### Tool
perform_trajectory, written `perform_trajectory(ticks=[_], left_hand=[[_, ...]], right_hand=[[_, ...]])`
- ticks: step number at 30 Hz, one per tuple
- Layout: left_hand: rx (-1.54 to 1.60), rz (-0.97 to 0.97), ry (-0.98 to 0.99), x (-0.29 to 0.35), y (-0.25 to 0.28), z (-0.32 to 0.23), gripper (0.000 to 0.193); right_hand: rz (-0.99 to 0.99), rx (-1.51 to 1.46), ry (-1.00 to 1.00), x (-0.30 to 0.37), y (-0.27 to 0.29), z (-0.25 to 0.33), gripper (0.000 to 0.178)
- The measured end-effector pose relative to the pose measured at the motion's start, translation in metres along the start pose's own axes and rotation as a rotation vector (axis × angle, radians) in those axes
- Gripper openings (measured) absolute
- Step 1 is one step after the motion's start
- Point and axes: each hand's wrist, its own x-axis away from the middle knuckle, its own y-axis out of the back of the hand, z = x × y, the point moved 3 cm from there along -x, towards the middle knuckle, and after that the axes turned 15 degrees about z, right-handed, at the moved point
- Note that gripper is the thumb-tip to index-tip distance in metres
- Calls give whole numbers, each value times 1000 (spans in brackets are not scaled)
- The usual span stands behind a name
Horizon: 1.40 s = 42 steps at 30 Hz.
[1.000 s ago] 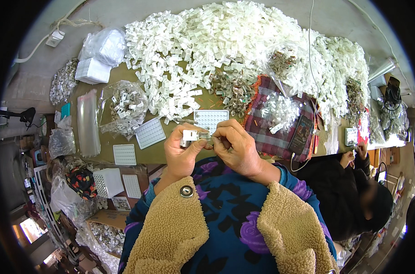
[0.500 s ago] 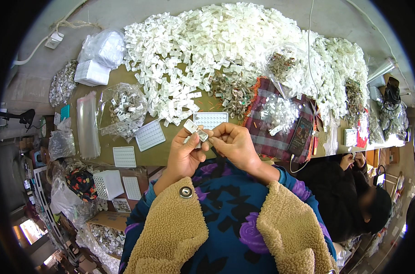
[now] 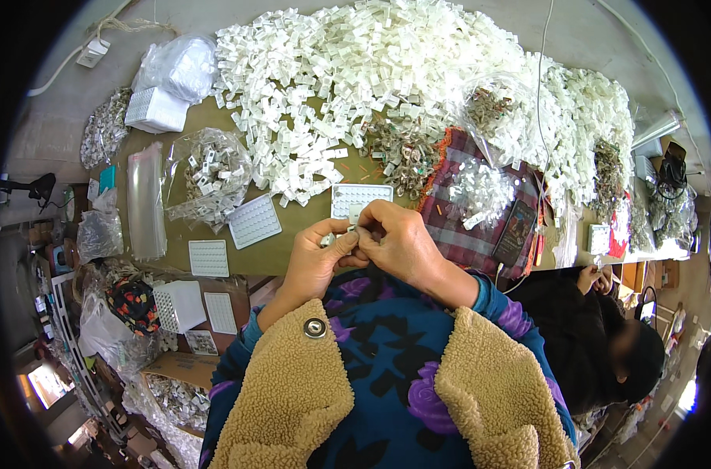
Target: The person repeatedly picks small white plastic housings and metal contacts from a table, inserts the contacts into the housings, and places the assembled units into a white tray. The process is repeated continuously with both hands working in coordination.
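Both my hands meet just in front of me, over the near edge of the table. My left hand [image 3: 316, 254] is closed, its thumb and fingers pinching a small white plastic piece [image 3: 354, 213]. Against it press the bent fingertips of my right hand [image 3: 398, 242], which cover much of the piece. Whether a smaller part sits under those fingertips is hidden. Right behind the hands lies a white dimpled tray [image 3: 362, 192]. Beyond it spreads a large heap of similar white plastic pieces [image 3: 387, 62].
On the right, a plaid cloth [image 3: 465, 211] bears clear small parts and a dark phone [image 3: 516, 230] on a cable. Tangled small metal parts [image 3: 406, 156] lie beside it. More trays [image 3: 255, 226] and a bag of pieces [image 3: 215, 176] are left. Another person [image 3: 598, 344] sits at right.
My right hand has moved left and up over the white piece, and the hands are closer together. The piece has turned more upright and is more covered.
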Motion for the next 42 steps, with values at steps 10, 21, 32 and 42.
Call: perform_trajectory(ticks=[10,21,32,42], left_hand=[[222,-140,-107,20,54,-3,18],[267,-213,-101,41,82,18,18],[-242,-331,-203,17,98,49,14],[-1129,-266,-503,-6,154,107,22]], right_hand=[[95,-105,-363,1,-10,-131,7],[71,131,-328,66,10,-163,27],[-137,429,-61,100,6,-180,21],[-147,713,-76,103,-5,-195,18]])
